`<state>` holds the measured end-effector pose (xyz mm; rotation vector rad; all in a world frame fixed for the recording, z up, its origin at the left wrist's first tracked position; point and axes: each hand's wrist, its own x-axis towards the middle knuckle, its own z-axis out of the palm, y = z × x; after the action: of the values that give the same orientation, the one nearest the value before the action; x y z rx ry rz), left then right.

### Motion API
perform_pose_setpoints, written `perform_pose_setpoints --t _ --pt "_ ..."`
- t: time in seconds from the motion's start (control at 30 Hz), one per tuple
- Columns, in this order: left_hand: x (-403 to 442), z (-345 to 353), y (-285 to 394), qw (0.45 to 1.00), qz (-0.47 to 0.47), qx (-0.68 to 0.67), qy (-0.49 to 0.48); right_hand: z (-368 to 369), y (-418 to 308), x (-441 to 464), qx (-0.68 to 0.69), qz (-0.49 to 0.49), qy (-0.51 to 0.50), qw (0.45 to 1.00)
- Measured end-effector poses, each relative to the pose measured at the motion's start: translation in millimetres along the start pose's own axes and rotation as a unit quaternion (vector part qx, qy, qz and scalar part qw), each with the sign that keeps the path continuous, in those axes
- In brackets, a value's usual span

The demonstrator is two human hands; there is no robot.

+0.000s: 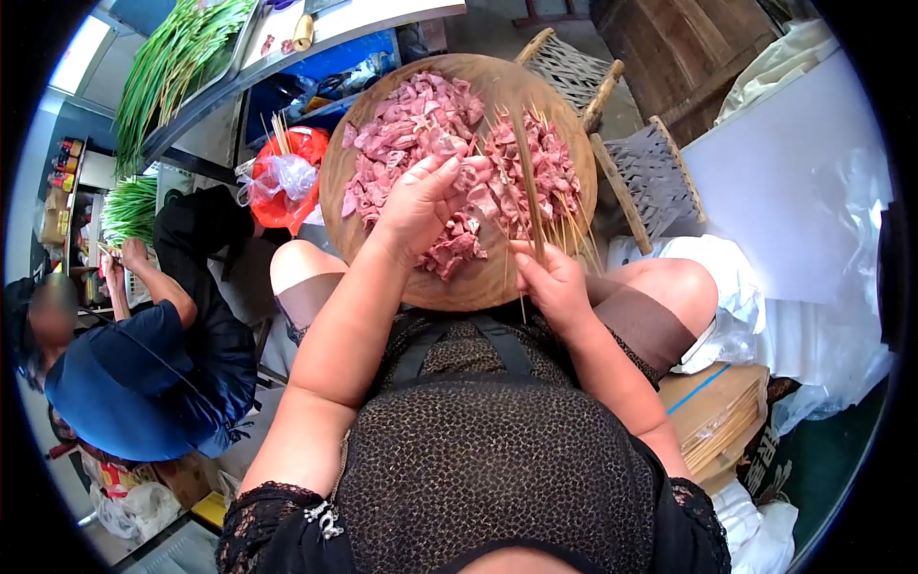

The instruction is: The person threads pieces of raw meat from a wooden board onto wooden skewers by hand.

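On a round wooden board (459, 287) lies a heap of raw meat pieces (411, 120) at the left. Several meat skewers (555, 177) lie at its right, their bare stick ends pointing down and right. My left hand (421, 206) is at the heap's lower edge, thumb and fingers closed on a piece of meat (475, 174). My right hand (553, 285), below the skewers, pinches thin wooden sticks (529, 191); one dark stick stands up over the board. How many sticks it holds cannot be made out.
A red bag with sticks (292, 177) stands left of the board. Two woven stools (650, 177) are at the right. A co-worker in dark blue (134, 373) sits at the left, hands near green stalks (129, 209). More stalks (177, 77) lie on the upper-left table. Cardboard (712, 416) lies lower right.
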<state>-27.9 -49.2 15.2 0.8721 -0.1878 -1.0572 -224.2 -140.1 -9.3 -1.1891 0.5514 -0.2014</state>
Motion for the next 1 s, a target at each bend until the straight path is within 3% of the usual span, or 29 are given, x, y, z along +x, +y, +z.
perform_pose_setpoints --t 0.53,0.63,0.7,0.77,0.8,0.83,0.87,0.93,1.0 --pt "9.3 2.1 -7.5 0.999 -0.042 0.025 0.004 3.8 9.6 1.8 -0.027 -0.023 0.034 0.999" --pt "15.4 6.4 0.1 0.997 -0.014 0.065 -0.036 -0.3 3.7 2.5 -0.013 -0.033 0.039 0.999" --pt "25.4 0.3 10.5 0.985 0.065 0.159 0.014 -3.2 -8.5 -0.6 -0.008 -0.085 0.078 0.993" --pt "42.9 -21.4 19.3 0.909 0.144 0.382 0.079 -6.4 -18.9 -1.2 -0.043 -0.105 0.116 0.987" --pt "50.2 -29.2 18.1 0.909 0.144 0.382 0.079 -13.0 -17.3 -0.6 -0.057 -0.09 0.13 0.986" --pt "56.4 -36.3 16.2 0.754 0.223 0.617 0.031 -18.4 -9.5 2.3 -0.057 -0.091 0.13 0.986" --pt "57.6 -34.6 17.2 0.533 0.281 0.797 -0.021 -21.5 -1.7 6.4 -0.073 -0.059 0.138 0.986" --pt "59.3 -24.4 1.0 0.397 0.237 0.887 -0.024 -26.3 6.6 11.6 -0.089 -0.029 0.148 0.985" --pt "66.4 -18.0 -14.7 0.381 0.194 0.904 0.029 -20.0 6.7 9.1 -0.129 -0.031 0.15 0.98"
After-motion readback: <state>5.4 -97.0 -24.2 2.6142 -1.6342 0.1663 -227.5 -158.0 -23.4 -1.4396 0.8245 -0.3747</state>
